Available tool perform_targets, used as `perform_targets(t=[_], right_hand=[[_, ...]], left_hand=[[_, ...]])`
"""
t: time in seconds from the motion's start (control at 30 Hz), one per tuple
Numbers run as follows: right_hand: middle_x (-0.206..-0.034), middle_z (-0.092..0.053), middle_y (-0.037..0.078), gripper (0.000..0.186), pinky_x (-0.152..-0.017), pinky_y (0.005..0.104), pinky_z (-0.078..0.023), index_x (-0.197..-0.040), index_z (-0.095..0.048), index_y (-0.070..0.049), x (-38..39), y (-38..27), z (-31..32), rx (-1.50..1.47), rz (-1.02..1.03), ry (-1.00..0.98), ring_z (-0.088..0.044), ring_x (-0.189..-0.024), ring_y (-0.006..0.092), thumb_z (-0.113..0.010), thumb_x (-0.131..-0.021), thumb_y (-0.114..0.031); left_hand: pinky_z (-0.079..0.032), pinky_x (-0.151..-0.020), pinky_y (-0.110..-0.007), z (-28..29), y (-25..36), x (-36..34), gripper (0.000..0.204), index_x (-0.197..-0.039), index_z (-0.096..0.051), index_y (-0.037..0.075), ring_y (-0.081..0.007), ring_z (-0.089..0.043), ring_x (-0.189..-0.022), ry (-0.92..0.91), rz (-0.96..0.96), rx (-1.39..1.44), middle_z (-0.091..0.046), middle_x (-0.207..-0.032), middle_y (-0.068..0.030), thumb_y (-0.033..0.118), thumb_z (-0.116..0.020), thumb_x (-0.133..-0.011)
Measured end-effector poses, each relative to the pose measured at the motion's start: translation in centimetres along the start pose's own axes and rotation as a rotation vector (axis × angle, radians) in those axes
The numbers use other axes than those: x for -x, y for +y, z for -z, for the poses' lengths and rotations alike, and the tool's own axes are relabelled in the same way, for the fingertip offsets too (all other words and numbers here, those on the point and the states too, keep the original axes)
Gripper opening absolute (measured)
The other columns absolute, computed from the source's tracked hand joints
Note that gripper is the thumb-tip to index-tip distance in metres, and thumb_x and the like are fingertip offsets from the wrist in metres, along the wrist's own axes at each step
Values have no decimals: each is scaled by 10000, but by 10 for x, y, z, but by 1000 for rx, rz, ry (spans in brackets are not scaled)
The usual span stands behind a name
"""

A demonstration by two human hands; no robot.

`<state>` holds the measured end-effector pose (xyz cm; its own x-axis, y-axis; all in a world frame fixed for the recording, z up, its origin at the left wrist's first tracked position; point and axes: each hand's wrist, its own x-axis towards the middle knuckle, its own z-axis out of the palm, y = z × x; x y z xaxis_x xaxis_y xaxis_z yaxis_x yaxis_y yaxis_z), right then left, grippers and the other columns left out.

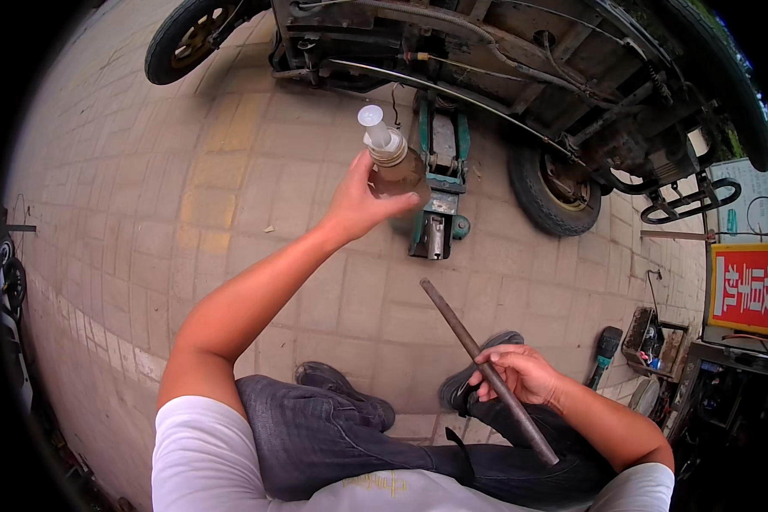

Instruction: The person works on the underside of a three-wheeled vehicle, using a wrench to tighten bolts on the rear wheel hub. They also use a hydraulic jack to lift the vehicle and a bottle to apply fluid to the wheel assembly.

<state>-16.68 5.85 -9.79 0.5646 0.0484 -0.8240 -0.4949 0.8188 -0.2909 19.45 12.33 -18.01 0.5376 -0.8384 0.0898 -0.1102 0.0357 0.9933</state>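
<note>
My left hand [358,203] reaches forward and is closed round a clear bottle [401,177] with a white cap and a nozzle-like top. The bottle is held above the ground, next to a green floor jack [441,203]. Its lower part blends into the blurred background. A bare metal pipe [455,322] lies across my right hand [527,375], the fingers wrapped round its middle. The pipe slants from near my lap toward the jack, with its far end apart from the jack's socket.
A raised, tilted vehicle [520,64] shows its underside beyond the jack. One tyre [533,198] is right of the jack, another [158,61] far left. On the right are a black-and-green handheld tool [606,348], an open box of tools [676,358] and a red sign [747,299].
</note>
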Motion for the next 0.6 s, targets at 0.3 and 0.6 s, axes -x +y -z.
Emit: perform_targets(t=[0.3,0.6], right_hand=[[-778,-567,102,222,-435,281,-452,-1103,-513,21,12,17,-56,286,95,291,-536,-482,123,-499,-886,-25],[-773,-552,102,145,-446,295,-457,-1044,-419,-51,-8,48,-47,250,248,279,-534,-478,145,-479,-918,-11]], left_hand=[[-459,-872,-343,2,-10,7,751,-1285,-442,53,-195,-536,-1023,-3,22,25,-486,-1194,-97,278,-808,-669],[-455,-912,-352,-8,-12,0,749,-1295,-436,48,-210,-533,-1074,-38,23,51,-482,-1226,-103,256,-810,-680]])
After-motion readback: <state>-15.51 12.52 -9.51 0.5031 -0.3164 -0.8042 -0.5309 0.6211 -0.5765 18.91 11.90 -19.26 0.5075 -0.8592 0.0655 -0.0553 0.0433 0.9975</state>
